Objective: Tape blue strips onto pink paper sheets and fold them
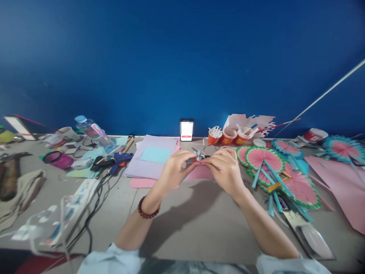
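Both hands meet above the middle of the table, pinching a piece of pink paper (200, 174) by its far edge, where a thin folded reddish strip shows. My left hand (177, 166), with a dark red bead bracelet (148, 208) on the wrist, is closed on the left end of that edge. My right hand (224, 166) grips it farther right, thumb and fingers pressed together. Just behind the fingertips lies a small metal tool with a dark handle, partly hidden. Left of my left hand, a light blue sheet (155, 154) rests on lilac paper (142, 169).
Right: pink watermelon-pattern paper fans (265, 160), a pink sheet (333, 182) and a white mouse (315, 239). Back: red paper cups (228, 137) and a lit phone (186, 130). Left: a plastic bottle (95, 131), a blue glue gun (119, 161) and a power strip (72, 209) with cables.
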Demonstrator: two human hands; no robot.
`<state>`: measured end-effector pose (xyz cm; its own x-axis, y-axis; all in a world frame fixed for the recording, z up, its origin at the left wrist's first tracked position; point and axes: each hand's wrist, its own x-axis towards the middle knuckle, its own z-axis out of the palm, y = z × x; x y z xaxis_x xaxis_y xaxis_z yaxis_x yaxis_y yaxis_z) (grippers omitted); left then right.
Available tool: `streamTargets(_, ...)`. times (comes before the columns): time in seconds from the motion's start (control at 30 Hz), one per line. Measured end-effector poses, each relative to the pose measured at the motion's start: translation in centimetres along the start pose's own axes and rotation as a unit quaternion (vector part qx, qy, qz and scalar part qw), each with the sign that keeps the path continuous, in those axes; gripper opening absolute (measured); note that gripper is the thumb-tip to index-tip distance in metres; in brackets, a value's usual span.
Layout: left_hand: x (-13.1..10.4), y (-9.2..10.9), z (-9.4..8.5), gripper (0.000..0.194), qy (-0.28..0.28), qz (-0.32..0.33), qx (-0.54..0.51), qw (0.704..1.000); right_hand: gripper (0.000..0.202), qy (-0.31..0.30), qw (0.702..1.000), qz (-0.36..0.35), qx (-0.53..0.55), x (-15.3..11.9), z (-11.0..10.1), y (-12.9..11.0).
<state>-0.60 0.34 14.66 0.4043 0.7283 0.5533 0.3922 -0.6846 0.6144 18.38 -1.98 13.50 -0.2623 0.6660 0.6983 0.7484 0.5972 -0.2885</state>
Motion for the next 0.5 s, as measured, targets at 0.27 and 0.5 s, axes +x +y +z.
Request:
streamTargets(0.27, 0.3, -0.5, -1.9, 0.018, -0.036, -0.060, -0.045, 0.997, 0.015, 0.014, 1.000, 0.002, 0.009, 0.2, -0.4, 0.2)
streamTargets(0.5, 0.4, -0.4, -2.0, 0.018, -0.037, -0.076, -0.073, 0.994, 0.015, 0.018, 1.000, 0.000, 0.018, 0.1, -0.2, 0.4)
